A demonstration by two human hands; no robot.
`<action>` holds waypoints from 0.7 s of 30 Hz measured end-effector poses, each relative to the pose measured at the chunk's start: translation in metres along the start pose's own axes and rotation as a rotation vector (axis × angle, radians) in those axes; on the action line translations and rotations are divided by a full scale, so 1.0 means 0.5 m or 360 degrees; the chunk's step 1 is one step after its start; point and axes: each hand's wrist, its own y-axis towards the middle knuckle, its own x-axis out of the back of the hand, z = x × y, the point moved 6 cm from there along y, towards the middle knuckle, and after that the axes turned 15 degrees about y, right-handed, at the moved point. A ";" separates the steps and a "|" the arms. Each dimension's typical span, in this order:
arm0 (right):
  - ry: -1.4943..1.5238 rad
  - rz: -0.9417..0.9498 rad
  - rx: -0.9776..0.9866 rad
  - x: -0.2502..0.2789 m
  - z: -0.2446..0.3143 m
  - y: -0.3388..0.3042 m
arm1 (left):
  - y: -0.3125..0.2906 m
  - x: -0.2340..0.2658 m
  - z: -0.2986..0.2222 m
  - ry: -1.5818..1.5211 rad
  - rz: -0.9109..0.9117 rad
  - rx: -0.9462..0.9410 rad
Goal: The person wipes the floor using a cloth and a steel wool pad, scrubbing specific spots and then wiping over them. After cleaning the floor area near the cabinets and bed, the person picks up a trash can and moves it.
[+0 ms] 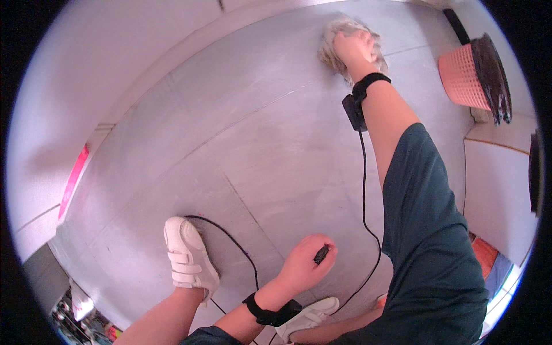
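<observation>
My right hand [357,47] reaches far forward and presses a crumpled beige-grey rag [334,43] against the grey tiled floor [230,138]. Its fingers are bunched into the cloth, and the fingertips are partly hidden. Close to my body, my left hand [305,264] is curled above the floor. A small black object [322,254] shows between its thumb and fingers; its kind I cannot make out. Each wrist wears a black strap with a small box, the right box [354,112] and the left box [283,314], with black cables trailing from them.
A pink perforated basket [463,77] with a black liner stands at the far right, beside a white cabinet [494,184]. White walls edge the floor, and a pink strip [73,183] runs along the left one. My white shoes [187,256] rest on the tiles near the cables.
</observation>
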 end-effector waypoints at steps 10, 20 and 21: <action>0.0076 0.0193 0.1227 -0.118 0.299 -0.210 | 0.038 0.039 -0.046 -0.0003 -0.0119 -0.0296; 0.0327 0.0058 0.0739 -0.088 0.317 -0.343 | 0.047 0.061 -0.083 0.0015 -0.0150 -0.0256; 0.0335 0.0058 0.0717 -0.098 0.316 -0.344 | 0.047 0.057 -0.078 0.0027 -0.0133 -0.0247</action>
